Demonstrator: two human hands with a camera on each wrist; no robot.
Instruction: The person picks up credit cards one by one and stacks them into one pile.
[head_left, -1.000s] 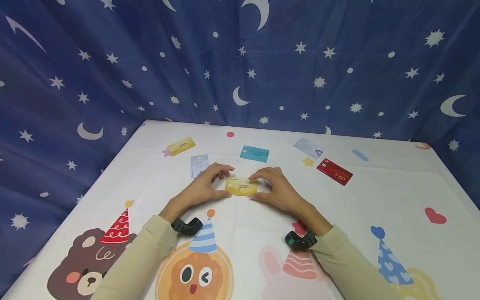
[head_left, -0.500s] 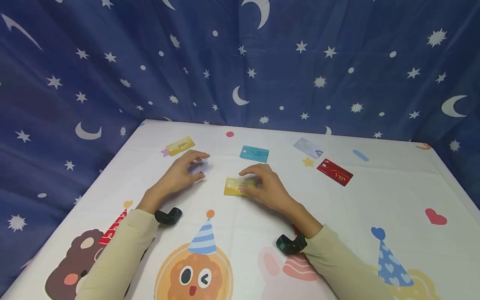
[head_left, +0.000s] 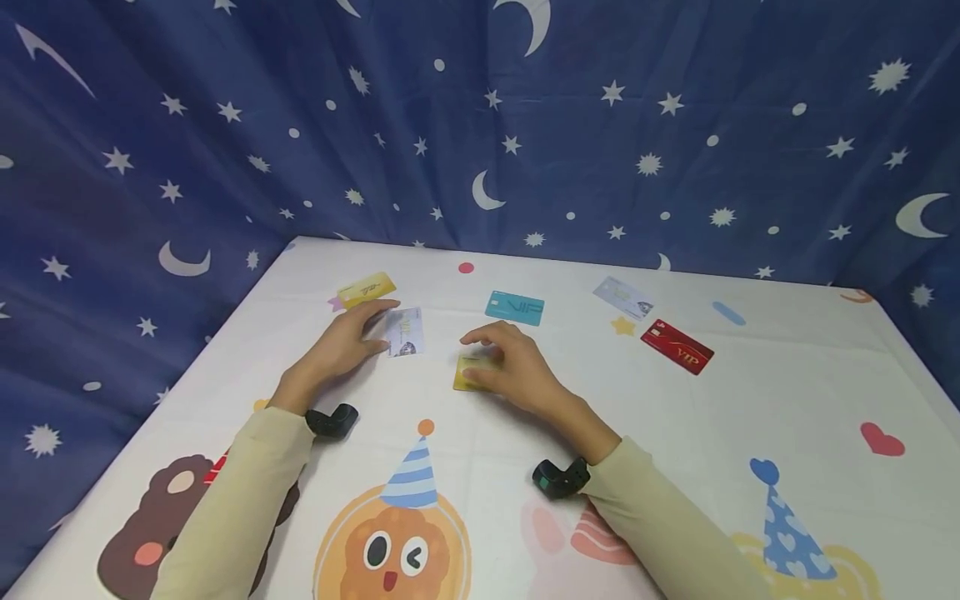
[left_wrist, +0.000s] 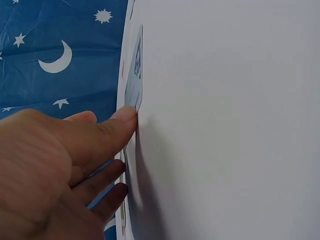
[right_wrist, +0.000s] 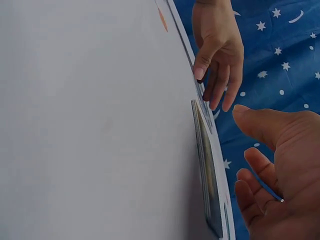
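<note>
My left hand (head_left: 337,346) is at the left side of a silver-grey card (head_left: 407,331), which lies flat on the table. Its index fingertip is by the card's upper corner. In the left wrist view the thumb tip reaches the edge of that card (left_wrist: 134,82), with the other fingers loosely bent behind. My right hand (head_left: 517,371) hovers over a yellow card (head_left: 465,379) and hides its right part. The right wrist view shows the thumb and fingers spread apart, holding nothing, and layered edges on the yellow card (right_wrist: 209,175), like a small stack.
Another yellow card (head_left: 367,288) lies at the back left. A teal VIP card (head_left: 514,308) is behind my right hand. Farther right are a second silver card (head_left: 624,297) and a red VIP card (head_left: 677,347). A blue star-patterned curtain (head_left: 570,133) hangs behind the table.
My left hand has left the yellow card and moved left to the silver card. The right hand has loosened from the yellow card's right side and shifted slightly left over it.
</note>
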